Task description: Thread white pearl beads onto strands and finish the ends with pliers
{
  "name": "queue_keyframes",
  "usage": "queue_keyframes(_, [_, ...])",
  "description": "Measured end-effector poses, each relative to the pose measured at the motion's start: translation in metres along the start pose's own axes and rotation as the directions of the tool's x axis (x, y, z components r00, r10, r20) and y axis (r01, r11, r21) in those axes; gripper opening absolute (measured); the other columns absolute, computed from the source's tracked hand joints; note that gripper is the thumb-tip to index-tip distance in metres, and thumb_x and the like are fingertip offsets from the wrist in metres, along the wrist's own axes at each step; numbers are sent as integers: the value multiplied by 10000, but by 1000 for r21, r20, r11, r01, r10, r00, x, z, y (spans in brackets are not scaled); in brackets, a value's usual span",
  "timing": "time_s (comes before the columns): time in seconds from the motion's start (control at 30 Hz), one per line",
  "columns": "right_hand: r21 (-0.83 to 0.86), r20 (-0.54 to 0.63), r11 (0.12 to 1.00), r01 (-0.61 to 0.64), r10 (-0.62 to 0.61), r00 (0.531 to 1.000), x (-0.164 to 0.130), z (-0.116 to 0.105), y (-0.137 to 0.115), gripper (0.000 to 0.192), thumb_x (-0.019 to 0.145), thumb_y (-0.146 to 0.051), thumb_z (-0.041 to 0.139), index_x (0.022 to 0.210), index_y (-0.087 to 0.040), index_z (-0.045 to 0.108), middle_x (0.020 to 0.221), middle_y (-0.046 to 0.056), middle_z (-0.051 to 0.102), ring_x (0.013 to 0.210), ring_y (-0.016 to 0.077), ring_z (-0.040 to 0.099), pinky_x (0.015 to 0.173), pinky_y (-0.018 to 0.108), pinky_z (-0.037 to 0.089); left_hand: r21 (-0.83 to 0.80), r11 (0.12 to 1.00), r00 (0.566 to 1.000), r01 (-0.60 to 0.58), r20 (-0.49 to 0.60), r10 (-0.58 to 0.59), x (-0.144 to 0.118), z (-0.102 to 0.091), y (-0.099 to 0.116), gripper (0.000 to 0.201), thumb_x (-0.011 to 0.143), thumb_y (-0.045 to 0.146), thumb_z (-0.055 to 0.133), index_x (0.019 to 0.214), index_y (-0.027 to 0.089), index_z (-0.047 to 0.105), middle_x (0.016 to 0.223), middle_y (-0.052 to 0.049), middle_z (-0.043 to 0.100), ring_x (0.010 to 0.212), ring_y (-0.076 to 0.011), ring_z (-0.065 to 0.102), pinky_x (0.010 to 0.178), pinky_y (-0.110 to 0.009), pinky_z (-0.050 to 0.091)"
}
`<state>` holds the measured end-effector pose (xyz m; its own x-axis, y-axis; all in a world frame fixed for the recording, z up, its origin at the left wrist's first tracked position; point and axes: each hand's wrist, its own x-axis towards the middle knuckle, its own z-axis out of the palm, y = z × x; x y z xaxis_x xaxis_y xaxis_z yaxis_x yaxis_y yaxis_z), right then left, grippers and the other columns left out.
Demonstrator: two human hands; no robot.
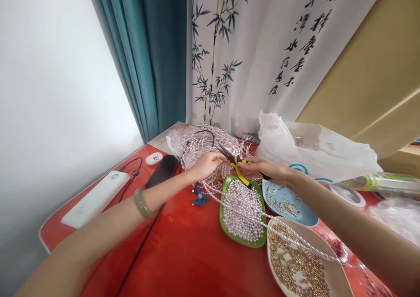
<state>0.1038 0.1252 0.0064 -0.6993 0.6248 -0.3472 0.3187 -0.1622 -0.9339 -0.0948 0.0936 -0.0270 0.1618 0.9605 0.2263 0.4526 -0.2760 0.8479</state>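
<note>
My right hand (262, 168) is closed round needle-nose pliers (242, 176) with yellow and black handles. Their dark jaws point up and left, close to the fingertips of my left hand (206, 165). That hand is pinched; what it holds, if anything, is too small to make out. Behind both hands lies a tangled heap of pale pink bead strands (200, 141). Below the pliers is a green tray (224, 225) of loose pearly beads, with a bead strand (295, 241) running across it to the right. A blue flower-shaped ornament (200, 197) lies left of the tray.
A blue plate (306, 211) carries small metal pieces; a beige plate (334, 273) carries gold beads. At left are a white power bank (95, 198), a black phone (163, 171) and a white oval object (154, 158). A plastic bag (324, 152) and tape roll (348, 194) lie right.
</note>
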Motion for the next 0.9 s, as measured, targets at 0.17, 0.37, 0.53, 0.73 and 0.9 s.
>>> queue_keyframes(0.17, [76, 23, 997, -23, 22, 999, 2, -2, 2, 276, 748, -347, 605, 922, -133, 596, 895, 64, 636, 911, 162, 592, 932, 319, 384, -19, 999, 999, 29, 24, -28, -1, -1, 0, 248, 750, 69, 462, 839, 158, 675, 909, -45, 674, 898, -185, 590, 853, -301, 393])
queue_keyframes(0.37, [57, -7, 998, -27, 27, 1000, 5, 2, -1, 263, 691, -378, 653, 804, -150, 587, 768, 31, 603, 742, 137, 594, 688, 244, 460, -32, 999, 1000, 5, 25, -4, -2, -4, 0, 271, 765, 79, 442, 901, 140, 668, 960, -54, 664, 932, -177, 579, 884, -316, 383])
queue_keyframes(0.53, [51, -56, 999, -12, 15, 998, 5, 11, -6, 197, 704, -324, 626, 754, -145, 560, 723, 39, 595, 623, 109, 553, 490, 190, 401, -53, 998, 1000, -18, 17, 19, -1, -3, -4, 277, 774, 80, 428, 903, 138, 666, 964, -59, 663, 924, -164, 579, 872, -305, 386])
queue_keyframes(0.73, [270, -47, 960, -73, 89, 995, 10, 18, -3, 204, 589, -107, 502, 786, -146, 538, 715, 62, 622, 641, 150, 581, 540, 230, 456, -46, 999, 1000, 12, -12, -12, -3, -10, 0, 260, 774, 97, 434, 863, 144, 673, 816, -29, 669, 808, -147, 579, 782, -270, 398])
queue_keyframes(0.9, [363, 42, 920, -146, 141, 989, 11, 23, 2, 244, 542, -77, 467, 767, -133, 544, 644, 48, 602, 592, 125, 558, 560, 213, 448, -19, 999, 999, 35, 1, -35, -6, -15, 3, 254, 771, 97, 435, 862, 129, 670, 601, 9, 600, 548, -101, 494, 588, -212, 371])
